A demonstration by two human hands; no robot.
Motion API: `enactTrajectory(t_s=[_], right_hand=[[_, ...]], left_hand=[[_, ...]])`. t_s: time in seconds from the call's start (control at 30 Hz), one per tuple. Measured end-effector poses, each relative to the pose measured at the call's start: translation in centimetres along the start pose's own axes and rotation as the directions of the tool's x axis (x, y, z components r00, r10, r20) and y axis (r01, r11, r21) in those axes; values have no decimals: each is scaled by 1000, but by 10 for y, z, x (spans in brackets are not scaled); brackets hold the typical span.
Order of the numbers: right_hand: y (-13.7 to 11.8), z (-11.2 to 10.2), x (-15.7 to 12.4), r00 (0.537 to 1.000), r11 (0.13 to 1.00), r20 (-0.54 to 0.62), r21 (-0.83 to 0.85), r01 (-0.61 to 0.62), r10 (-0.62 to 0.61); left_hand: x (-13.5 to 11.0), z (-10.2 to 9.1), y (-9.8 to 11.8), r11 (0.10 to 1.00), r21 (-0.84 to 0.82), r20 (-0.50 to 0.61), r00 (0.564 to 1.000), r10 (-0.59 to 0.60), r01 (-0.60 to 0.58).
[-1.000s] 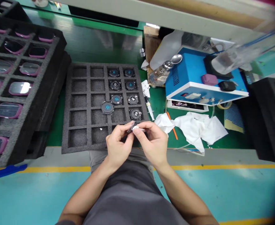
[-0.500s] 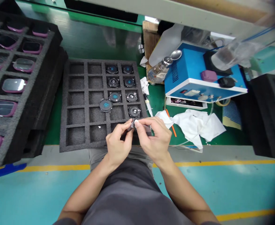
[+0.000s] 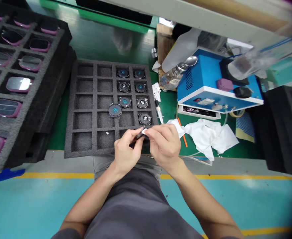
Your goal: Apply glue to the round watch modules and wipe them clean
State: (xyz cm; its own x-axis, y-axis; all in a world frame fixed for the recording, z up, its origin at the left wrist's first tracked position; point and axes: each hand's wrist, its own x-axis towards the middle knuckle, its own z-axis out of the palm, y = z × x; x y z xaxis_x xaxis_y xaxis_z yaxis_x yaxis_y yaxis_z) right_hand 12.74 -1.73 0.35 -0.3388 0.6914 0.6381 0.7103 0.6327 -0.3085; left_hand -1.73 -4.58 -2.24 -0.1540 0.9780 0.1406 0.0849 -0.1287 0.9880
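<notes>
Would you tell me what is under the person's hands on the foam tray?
The left hand and right hand cover the tray's nearest corner cells, hiding their contents; just beyond, a round black module sits in its cell.

Left hand [image 3: 127, 150] and right hand [image 3: 164, 146] pinch close together.

Electronics assembly workshop, factory type: green-matted workbench [image 3: 59, 132] bearing black foam tray [image 3: 86, 142] of round watch modules [image 3: 124, 102], blue benchtop machine [image 3: 200, 79] and glass bottle [image 3: 172, 79]; teal floor [image 3: 36, 202] with yellow safety stripe [image 3: 61, 175] beyond the bench edge.
</notes>
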Motion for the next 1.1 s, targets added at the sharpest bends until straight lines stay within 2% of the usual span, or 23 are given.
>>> enactTrajectory(t_s=[0.17,0.27,0.33,0.4,0.6,0.7,0.77,0.8,0.9,0.97,1.03,1.1], right_hand=[[0,-4,6,997,989,70,-141,32,-22],[-8,-6,12,995,998,76,15,-67,66],[-14,-7,14,979,963,113,193,-188,169],[-16,-8,14,958,914,161,296,-276,237],[-16,-4,10,982,975,-17,125,-186,190],[-23,-3,9,951,917,40,256,-306,306],[-26,-4,8,892,793,163,409,-451,423],[-27,-6,8,848,690,248,496,-527,469],[-22,-12,7,705,273,490,685,-675,513],[-17,-17,7,638,66,582,711,-700,504],[-13,-21,8,595,-32,626,702,-711,504],[-11,-21,8,565,-66,624,700,-711,540]], left_hand=[[0,1,-1,1000,14,-13,1000,20,-20],[0,0,-1,999,43,-6,999,34,-34],[-1,-1,-1,997,50,-5,999,51,-51],[-2,-1,-2,997,47,-7,998,66,-65],[-3,2,-2,998,37,-34,998,58,-57],[-4,3,-3,993,70,-46,995,94,-90],[-4,2,-3,987,97,-57,990,132,-126],[-4,2,-3,984,110,-54,987,150,-143],[-3,3,-1,987,99,-42,990,135,-130],[-2,4,0,998,30,-59,996,65,-63],[-1,4,2,998,-64,-92,996,-4,-2],[0,4,4,990,-139,-114,993,-42,26]])
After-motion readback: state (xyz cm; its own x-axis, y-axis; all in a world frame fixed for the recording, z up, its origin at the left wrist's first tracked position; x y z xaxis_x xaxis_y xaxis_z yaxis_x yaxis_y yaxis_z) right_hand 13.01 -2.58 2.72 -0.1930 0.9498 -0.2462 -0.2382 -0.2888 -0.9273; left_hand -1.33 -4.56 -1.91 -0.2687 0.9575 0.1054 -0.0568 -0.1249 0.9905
